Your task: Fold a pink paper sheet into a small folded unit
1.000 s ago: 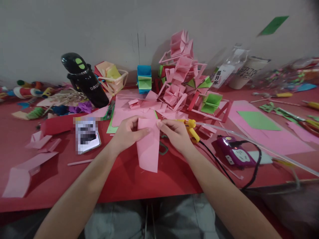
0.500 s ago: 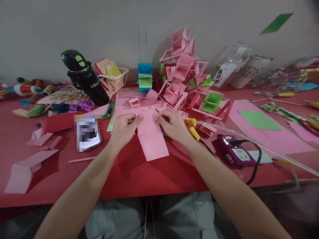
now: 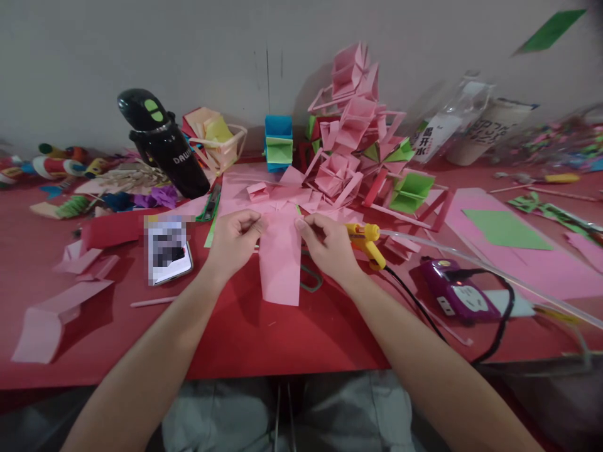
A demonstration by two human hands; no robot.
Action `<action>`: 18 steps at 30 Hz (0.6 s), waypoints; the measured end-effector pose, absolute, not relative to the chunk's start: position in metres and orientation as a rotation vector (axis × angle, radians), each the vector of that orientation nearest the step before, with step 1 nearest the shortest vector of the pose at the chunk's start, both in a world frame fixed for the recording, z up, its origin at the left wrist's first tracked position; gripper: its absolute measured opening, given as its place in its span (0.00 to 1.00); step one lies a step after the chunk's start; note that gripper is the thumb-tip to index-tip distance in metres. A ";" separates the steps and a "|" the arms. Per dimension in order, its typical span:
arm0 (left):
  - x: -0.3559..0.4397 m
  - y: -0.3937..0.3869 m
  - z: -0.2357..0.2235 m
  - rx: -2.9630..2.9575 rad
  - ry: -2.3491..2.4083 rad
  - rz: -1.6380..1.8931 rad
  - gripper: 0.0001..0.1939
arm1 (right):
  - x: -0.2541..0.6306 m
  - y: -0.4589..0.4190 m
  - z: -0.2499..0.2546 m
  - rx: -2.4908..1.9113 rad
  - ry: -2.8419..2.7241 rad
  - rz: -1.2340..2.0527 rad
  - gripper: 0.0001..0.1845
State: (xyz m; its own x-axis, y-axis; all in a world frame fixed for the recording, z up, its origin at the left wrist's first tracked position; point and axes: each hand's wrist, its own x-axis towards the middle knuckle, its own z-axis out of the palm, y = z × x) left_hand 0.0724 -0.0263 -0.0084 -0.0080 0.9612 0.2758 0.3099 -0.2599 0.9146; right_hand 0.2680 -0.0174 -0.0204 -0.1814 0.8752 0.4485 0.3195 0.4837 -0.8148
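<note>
Head view, blurred: left hand (image 3: 233, 243) and right hand (image 3: 330, 248) seemingly pinch the pink strip (image 3: 281, 263) up top, where I'd tension it evenly.

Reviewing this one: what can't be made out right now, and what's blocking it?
All in the head view:
Far side of the pink paper: turned away from the camera.
Front of the yellow glue gun: behind the right hand.
Screen of the phone: pixelated.
Multicoloured bits, far right: blurred.
Outermost red-and-white item, far left: cut off by the picture's edge.
</note>
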 end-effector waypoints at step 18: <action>0.069 -0.019 -0.018 1.553 1.298 1.333 0.12 | 0.267 -0.018 -0.021 -1.039 -1.731 0.747 0.16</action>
